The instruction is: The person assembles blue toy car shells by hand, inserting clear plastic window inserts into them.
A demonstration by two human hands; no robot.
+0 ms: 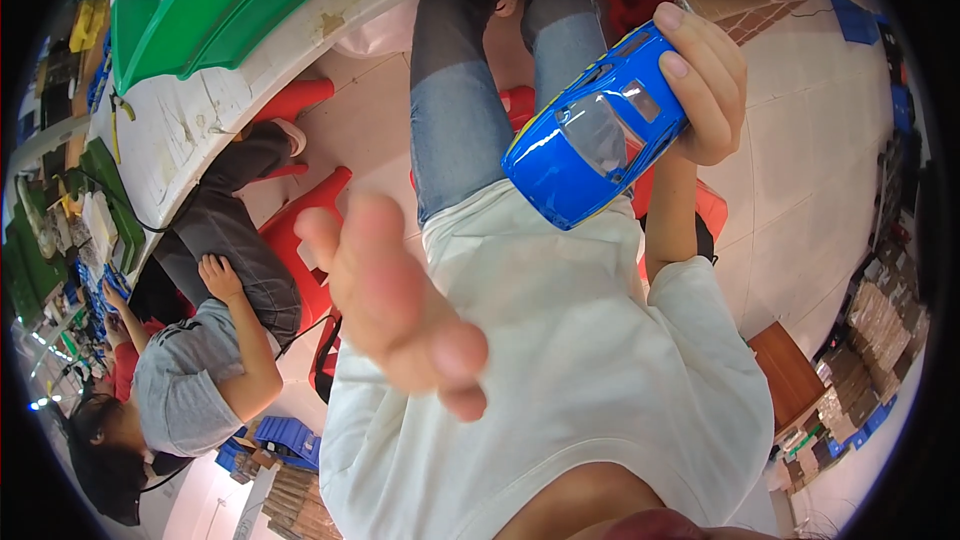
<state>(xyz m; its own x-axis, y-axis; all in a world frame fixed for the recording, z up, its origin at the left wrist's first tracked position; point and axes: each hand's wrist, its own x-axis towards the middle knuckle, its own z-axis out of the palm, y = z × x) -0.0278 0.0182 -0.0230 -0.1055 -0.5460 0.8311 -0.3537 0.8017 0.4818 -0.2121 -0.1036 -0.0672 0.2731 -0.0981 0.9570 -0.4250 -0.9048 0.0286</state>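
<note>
My right hand [706, 82] is closed around the rear end of a glossy blue toy car body [592, 132] with clear windows, holding it above my lap. My left hand [392, 302] is raised close to the camera and blurred; its fingers are spread and it holds nothing. Below the hands I see my white shirt [560, 360] and my jeans [455, 110]; I am seated.
A white worktable [190, 120] carrying green bins [220, 10] curves along the upper left. Red stools [300, 210] stand beside it. A co-worker in a grey shirt [185, 380] sits at the left. Stacked boxes [870, 340] line the right side.
</note>
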